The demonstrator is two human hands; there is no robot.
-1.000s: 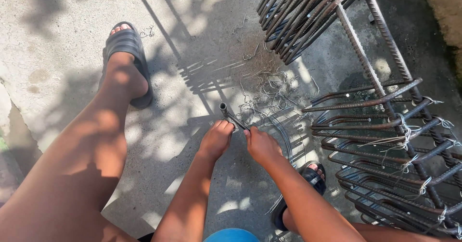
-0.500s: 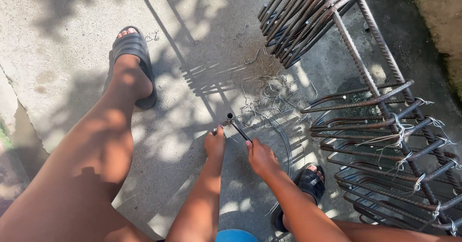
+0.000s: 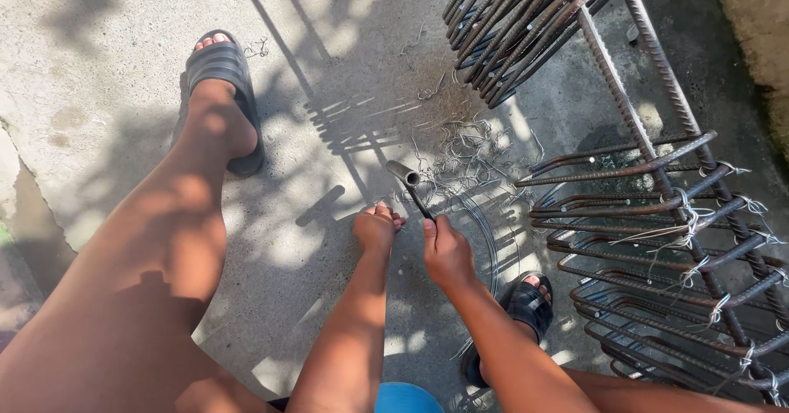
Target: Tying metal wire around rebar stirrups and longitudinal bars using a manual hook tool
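We've got a dark hooked tying tool (image 3: 408, 184) low over the concrete floor (image 3: 329, 68), just beside the loose wire scraps (image 3: 468, 154). Right hand (image 3: 446, 251) is closed around its shaft — thumb on top. Left hand (image 3: 375, 228) is fisted just beside it; we can't tell what it holds, if anything. Tied rebar cage (image 3: 666, 240) sits to the right, black sandals (image 3: 220, 80) flank the hands.

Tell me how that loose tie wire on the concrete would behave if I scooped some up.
The tie wire looks thin and curled, so probably light and springy. Its strands lie tangled, so a pull would likely drag several along. Cut ends may prick.
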